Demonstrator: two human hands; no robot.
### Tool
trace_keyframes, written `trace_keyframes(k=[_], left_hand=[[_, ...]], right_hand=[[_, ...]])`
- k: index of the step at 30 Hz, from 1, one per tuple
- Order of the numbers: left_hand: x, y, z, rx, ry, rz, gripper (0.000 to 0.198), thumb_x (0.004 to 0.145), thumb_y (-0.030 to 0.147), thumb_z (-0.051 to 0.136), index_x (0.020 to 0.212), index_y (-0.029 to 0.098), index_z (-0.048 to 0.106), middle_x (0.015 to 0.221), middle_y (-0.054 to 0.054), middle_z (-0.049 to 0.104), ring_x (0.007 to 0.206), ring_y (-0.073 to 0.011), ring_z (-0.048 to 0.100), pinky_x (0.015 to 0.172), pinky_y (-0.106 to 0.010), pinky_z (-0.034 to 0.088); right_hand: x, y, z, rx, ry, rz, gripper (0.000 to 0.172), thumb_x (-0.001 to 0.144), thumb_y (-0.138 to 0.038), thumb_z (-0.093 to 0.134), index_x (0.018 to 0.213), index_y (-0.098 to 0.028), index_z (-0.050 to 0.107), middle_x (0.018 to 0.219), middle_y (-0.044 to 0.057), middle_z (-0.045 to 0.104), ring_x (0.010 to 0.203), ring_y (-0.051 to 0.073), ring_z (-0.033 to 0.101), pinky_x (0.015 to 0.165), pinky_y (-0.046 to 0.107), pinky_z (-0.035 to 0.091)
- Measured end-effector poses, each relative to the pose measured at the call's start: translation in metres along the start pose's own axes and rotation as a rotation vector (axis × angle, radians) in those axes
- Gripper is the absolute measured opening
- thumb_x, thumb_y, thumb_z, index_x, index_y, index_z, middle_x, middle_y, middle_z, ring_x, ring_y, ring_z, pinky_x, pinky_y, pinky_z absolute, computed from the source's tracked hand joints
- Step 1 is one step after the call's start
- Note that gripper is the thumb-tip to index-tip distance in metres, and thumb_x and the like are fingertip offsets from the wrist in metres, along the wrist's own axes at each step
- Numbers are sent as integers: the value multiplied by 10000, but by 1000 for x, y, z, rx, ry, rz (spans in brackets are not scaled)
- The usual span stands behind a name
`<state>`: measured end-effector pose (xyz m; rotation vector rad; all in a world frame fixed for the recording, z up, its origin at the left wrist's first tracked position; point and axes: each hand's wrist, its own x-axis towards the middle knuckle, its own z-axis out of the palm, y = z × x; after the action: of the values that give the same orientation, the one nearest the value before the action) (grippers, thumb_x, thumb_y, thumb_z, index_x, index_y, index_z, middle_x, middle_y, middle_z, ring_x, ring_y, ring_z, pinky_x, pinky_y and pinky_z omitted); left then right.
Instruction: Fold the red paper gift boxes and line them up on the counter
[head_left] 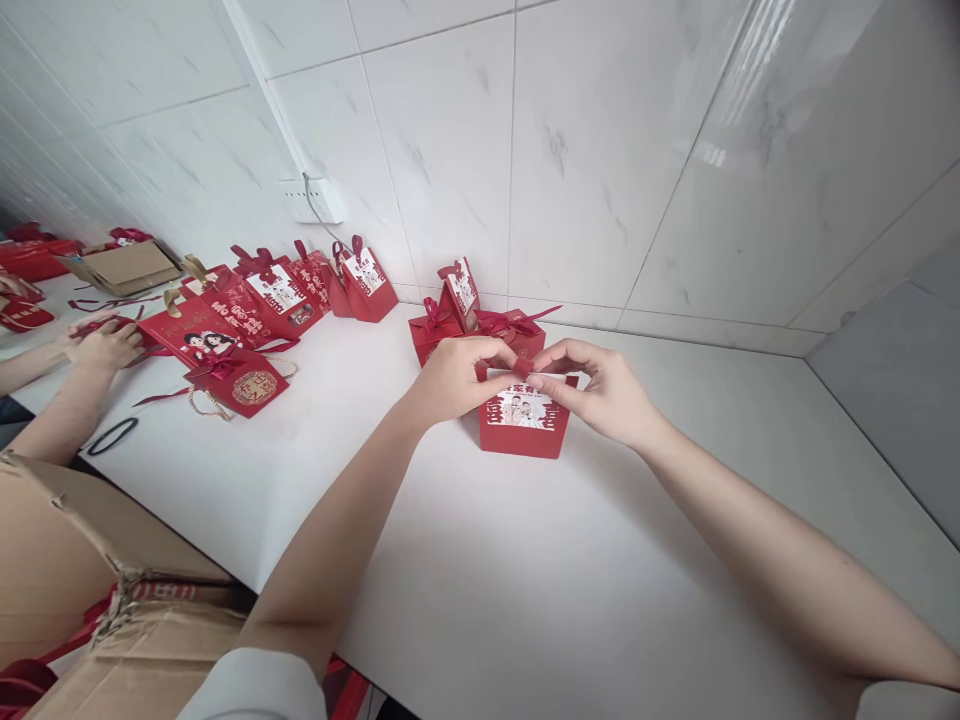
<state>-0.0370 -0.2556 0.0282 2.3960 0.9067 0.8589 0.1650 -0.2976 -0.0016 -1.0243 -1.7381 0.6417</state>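
A red gift box [523, 440] with a white printed picture of a couple stands upright on the table before me. At its top a short dark red ribbon [523, 368] shows between my two hands. My left hand [461, 378] pinches the ribbon from the left, thumb and forefinger together. From the right, my right hand [596, 388] pinches the same ribbon, its thumb over the box's upper edge. Fingers cover part of the box top. Just behind stand more red boxes [420, 335] with ribbon bows, partly hidden by my hands.
Several red gift boxes [281, 295] stand along the tiled wall at the left, below a socket strip [311, 203]. A co-worker's hands [109, 340] handle red material there. An open cardboard carton [142, 660] stands at the table's [450, 580] near left edge, by a black ring [112, 437].
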Motion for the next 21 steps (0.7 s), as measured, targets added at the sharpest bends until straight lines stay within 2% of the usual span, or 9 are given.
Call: trace_keyframes(k=[3,6,9,13,21], left_hand=[[0,2,0,44,25,-24,124,794,260,648,878,190,705,891,-5,718,810,-148,647,678,-245,477],[0,0,1,61,37,-24,119,789,266,662,863,190,716,876,-3,726,784,-145,650,677,-251,482],[1,-4,0,117,42,60,107,807,268,657,851,209,734,866,1,733,799,-149,647,721,-270,488],[1,-7,1,210,56,155,144,848,248,616,900,246,749,877,2,742,834,-164,631,747,-299,487],[1,-10,9,66,122,-3,135,799,310,678,868,223,756,867,-21,731,791,-155,649,696,-274,496]], right_hand=[[-3,-2,3,-62,26,-33,276,750,-425,732,889,-208,634,903,41,684,788,185,625,564,255,470],[-3,2,7,-80,66,-24,235,790,-423,694,838,-202,630,836,28,676,710,161,610,578,259,471],[-3,9,11,-47,112,0,219,852,-409,628,807,-196,636,790,20,673,679,146,606,602,261,465],[-1,16,13,-19,167,8,233,849,-416,632,800,-189,648,772,19,676,650,138,589,574,251,445],[-3,15,14,-85,193,-29,227,863,-402,605,823,-193,684,779,20,700,627,140,587,590,259,445]])
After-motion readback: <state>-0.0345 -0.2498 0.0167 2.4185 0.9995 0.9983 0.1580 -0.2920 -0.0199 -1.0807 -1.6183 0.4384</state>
